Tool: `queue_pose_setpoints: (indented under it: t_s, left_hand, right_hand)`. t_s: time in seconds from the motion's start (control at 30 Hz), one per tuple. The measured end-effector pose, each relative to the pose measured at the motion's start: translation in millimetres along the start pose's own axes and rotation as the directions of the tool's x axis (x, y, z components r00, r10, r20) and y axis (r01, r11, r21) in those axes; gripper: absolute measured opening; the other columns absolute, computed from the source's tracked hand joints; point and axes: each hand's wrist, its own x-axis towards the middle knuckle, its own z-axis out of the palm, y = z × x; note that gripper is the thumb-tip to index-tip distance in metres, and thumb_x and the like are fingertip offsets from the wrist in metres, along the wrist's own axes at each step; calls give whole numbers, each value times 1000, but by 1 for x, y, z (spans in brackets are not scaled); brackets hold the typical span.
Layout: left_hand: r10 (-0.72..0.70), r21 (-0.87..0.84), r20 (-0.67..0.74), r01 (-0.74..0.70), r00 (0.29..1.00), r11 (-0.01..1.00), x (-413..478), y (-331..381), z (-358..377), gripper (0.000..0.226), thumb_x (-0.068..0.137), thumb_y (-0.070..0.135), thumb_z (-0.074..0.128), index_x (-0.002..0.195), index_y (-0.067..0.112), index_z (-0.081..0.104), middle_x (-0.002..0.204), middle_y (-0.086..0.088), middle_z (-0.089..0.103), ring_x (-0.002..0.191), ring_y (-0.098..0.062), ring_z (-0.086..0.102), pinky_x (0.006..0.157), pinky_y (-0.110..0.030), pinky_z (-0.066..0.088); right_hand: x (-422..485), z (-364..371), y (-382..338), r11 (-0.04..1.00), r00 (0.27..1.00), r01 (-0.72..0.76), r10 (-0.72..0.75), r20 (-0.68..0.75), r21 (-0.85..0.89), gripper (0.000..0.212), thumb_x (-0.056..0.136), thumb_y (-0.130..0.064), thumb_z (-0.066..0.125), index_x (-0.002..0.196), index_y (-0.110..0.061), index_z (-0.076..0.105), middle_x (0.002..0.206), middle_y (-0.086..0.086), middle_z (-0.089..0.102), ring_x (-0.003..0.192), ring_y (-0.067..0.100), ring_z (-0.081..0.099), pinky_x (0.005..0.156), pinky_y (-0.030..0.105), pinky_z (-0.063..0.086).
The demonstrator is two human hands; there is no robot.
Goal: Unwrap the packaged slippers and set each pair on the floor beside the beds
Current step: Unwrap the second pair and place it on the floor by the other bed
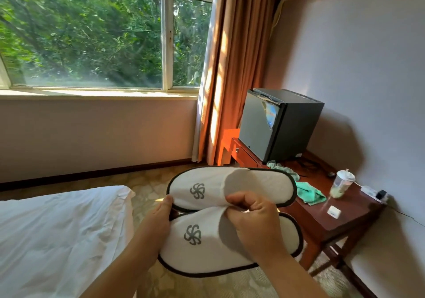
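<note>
Two white slippers with dark trim and a grey pinwheel logo are held side by side in the air above the floor, toes pointing left. The far slipper (207,188) and the near slipper (197,249) show no wrapping. My left hand (161,215) grips their toe-side edges where the two meet. My right hand (250,219) pinches the open rims of both uppers between fingers and thumb. The bed (57,233) with white sheets lies at the lower left.
A dark wooden side table (358,215) at the right carries a black mini fridge (278,123), a green cloth (308,193), a lidded cup (341,184) and a small white box (333,211). Patterned carpet (149,189) runs between bed and table. Window and orange curtain (232,72) behind.
</note>
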Motion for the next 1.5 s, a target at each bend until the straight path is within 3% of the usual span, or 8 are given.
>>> queue_pose_setpoints:
  t_s: [0.2,0.47,0.6,0.77,0.9,1.1,1.27,1.5]
  left_hand:
    - [45,7,-131,-44,990,999,72,19,35,43,105,44,32,97,19,66,94,-8,71,83,-19,67,61,-31,45]
    - [84,30,-323,-78,943,996,160,34,58,47,104,48,31,97,23,70,93,-6,74,90,-22,70,83,-48,55]
    - [29,-18,-405,-40,914,999,189,34,36,49,105,46,34,90,16,70,83,-7,76,80,-24,73,72,-44,57]
    - [-18,-58,-481,-12,877,998,243,37,0,49,103,49,37,93,14,70,86,-11,76,80,-26,73,72,-45,59]
    - [-31,-86,-487,-13,873,996,308,46,-25,48,103,49,38,92,15,71,84,-9,77,80,-26,74,78,-49,60]
    - [-22,-64,-397,-4,917,998,431,83,-42,52,101,52,40,84,9,64,85,-15,73,83,-34,72,80,-51,57]
    - [-2,-88,-309,-26,951,996,523,112,-44,44,98,53,43,88,21,71,87,-12,76,81,-32,74,77,-56,60]
    - [-61,-114,-350,22,935,993,627,126,-54,46,97,56,44,87,21,72,89,-13,76,84,-34,74,81,-60,57]
  right_hand:
    - [98,8,51,996,993,83,-84,87,19,50,76,10,73,70,-40,72,79,-27,73,79,-8,67,71,2,47]
    - [226,40,101,985,961,140,-160,225,103,48,76,12,73,73,-36,71,78,-18,72,80,-6,67,75,6,49]
    - [260,83,119,979,933,97,-152,326,177,52,75,15,72,67,-36,71,71,-25,72,75,-5,67,72,8,49]
    - [309,147,131,972,894,42,-140,424,232,49,74,15,73,65,-33,72,73,-22,73,73,-5,66,69,8,49]
    - [358,199,140,975,881,48,-145,450,219,47,74,14,74,65,-32,72,72,-20,73,72,-4,67,69,9,49]
    - [450,249,156,985,920,15,-81,384,171,47,76,15,70,69,-32,71,72,-30,71,73,-10,65,69,3,46]
    - [520,281,174,985,958,-33,-17,285,167,46,76,14,72,67,-32,69,69,-31,70,70,-12,64,67,2,45]
    - [615,338,194,986,935,-28,-32,354,162,48,76,15,71,68,-33,69,66,-23,70,71,-14,63,67,1,45]
